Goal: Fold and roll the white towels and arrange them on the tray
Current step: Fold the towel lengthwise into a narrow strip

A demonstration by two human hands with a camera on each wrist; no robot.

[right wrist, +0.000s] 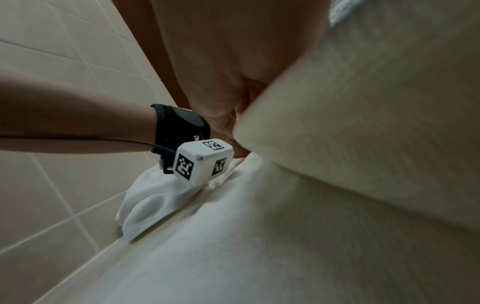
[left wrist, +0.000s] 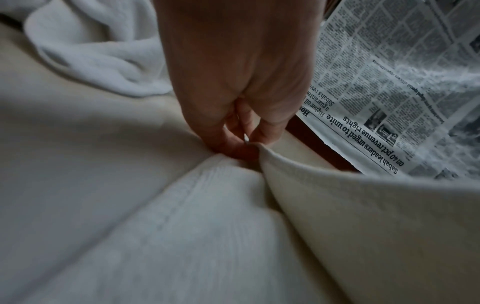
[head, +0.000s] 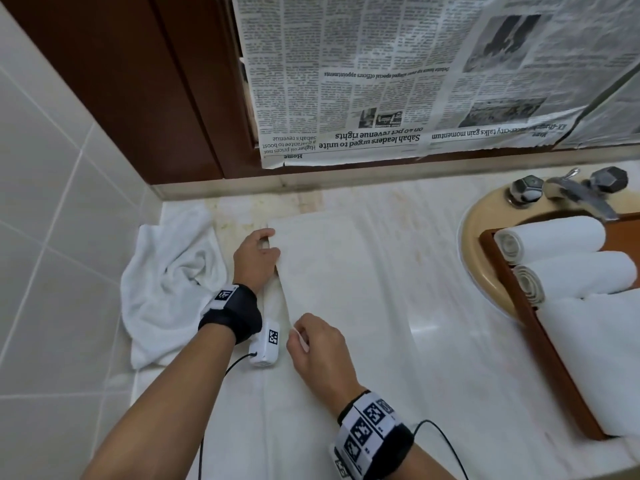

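Step in hand, as I read it: lengthwise fold of the flat towel (head: 332, 306), not yet rolled.

Left of your left hand (head: 255, 259): a crumpled towel (head: 166, 289), loose on the counter (head: 433, 306) by the tiled wall, untouched.

Left hand: fingers and thumb pinch the far corner of the towel's flap. The left wrist view shows the pinch clearly, edge lifted off the layer below.

Right hand (head: 317, 344): nearer you, pinching the same flap edge at the near corner. Fingers curled round the cloth.

Flat towel lies between and right of your hands, spread along the counter.

Next move, my call: carry both corners across together, keep the edge taut and parallel, lay it flush on the opposite edge. Uneven pull will skew the fold and the roll will cone.

Far right of the right hand: the tray (head: 540, 341), resting over the basin (head: 474, 244). It holds three rolled towels (head: 554, 237), side by side and touching.
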